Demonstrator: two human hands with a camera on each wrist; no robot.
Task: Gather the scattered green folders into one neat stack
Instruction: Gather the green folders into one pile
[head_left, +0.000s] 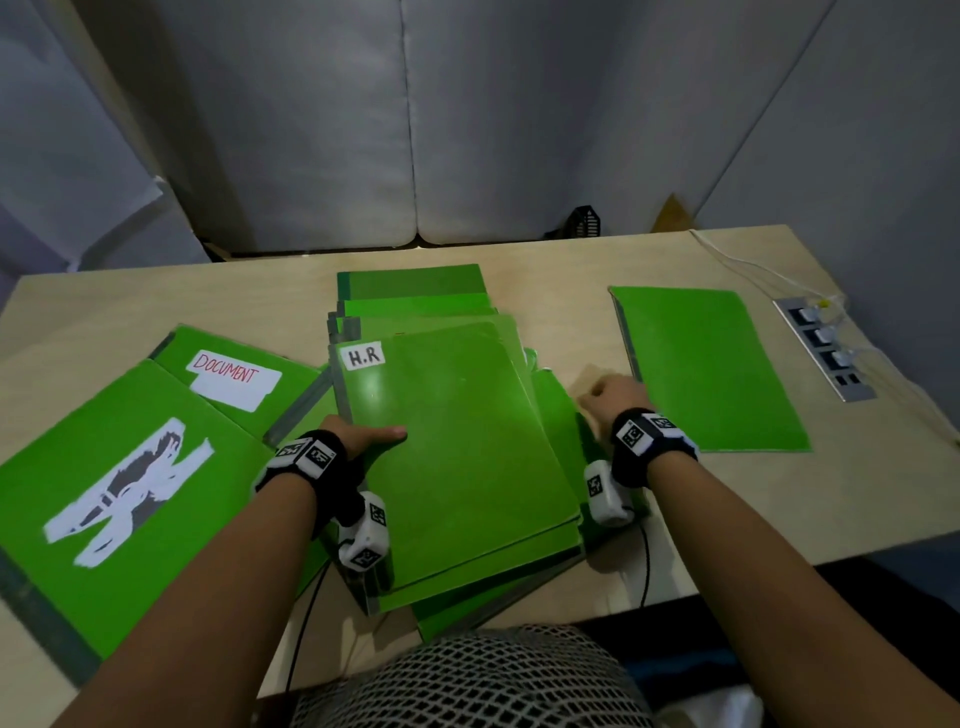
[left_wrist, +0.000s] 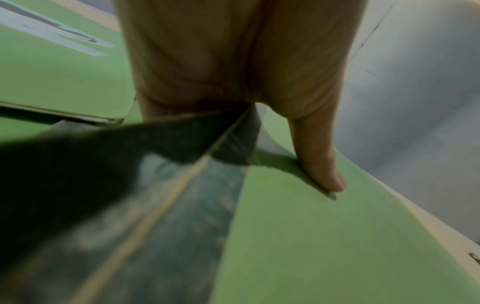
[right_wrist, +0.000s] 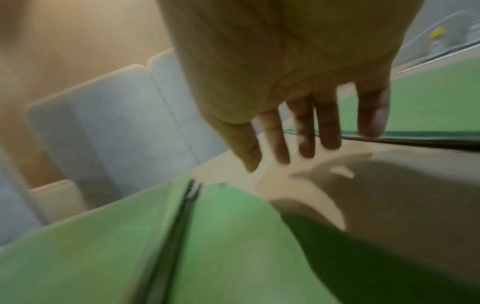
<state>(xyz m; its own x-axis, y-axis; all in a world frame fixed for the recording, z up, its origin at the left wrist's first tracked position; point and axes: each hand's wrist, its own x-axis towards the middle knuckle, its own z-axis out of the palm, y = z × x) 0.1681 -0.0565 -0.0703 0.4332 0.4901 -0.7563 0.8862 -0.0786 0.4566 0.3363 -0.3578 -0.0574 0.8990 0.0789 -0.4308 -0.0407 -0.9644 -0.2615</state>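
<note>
Where the pale wood-grain table (head_left: 597, 260) is carrying them, the glossy green folders are lying in a loose pile (head_left: 415, 312), flat rectangles with rounded corners and dull grey spines, fanned so their far edges are stepping back. The top one, the H.R folder (head_left: 457, 441), is bearing a small white paper label and is catching a soft glare. To the left, a DOCUMENT folder (head_left: 228, 364) is lying skewed, partly under a torn-label folder (head_left: 104, 493) with ragged white tape on its cover. To the right, well apart from the pile, a plain folder (head_left: 706, 369) is lying flat alone.

The left hand (head_left: 358, 436) is gripping the H.R folder at its left edge, thumb (left_wrist: 319, 156) lying straight on the smooth cover, the other fingers hidden beneath. The right hand (head_left: 615, 397) is hovering palm down over bare table between the pile and the plain folder, holding nothing, its fingers (right_wrist: 327, 123) hanging spread and loosely extended, tips near that folder's dark edge. A metal socket strip (head_left: 826, 348) with white plugs is sitting at the table's right edge.
</note>
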